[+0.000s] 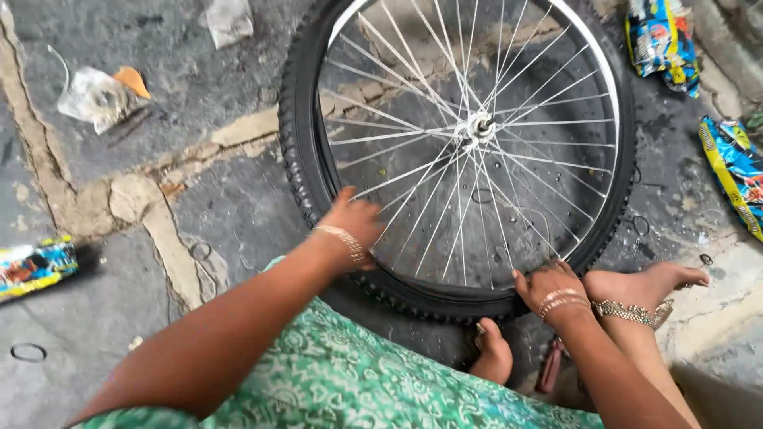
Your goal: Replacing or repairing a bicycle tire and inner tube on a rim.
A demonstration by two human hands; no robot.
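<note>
Bicycle wheel (469,151) flat on ground, knobby black tyre, silver spokes; both hands' fingers (354,208) pressing tyre, grasp unclear.

Soft even daylight, faint shadows, sharp centre, slight edge distortion.

Floor (238,214): dark grey stone slabs, stained, joined by wide pale mortar seams (171,262), cracked and uneven. Daylight, soft, no hard shadows. Litter scattered: clear plastic bag (95,97) upper left, another scrap (229,19) at top edge. Bright printed wrappers (661,40) at right, one (36,267) at left. Small black rubber rings (29,352) lying loose on the slabs.
</note>
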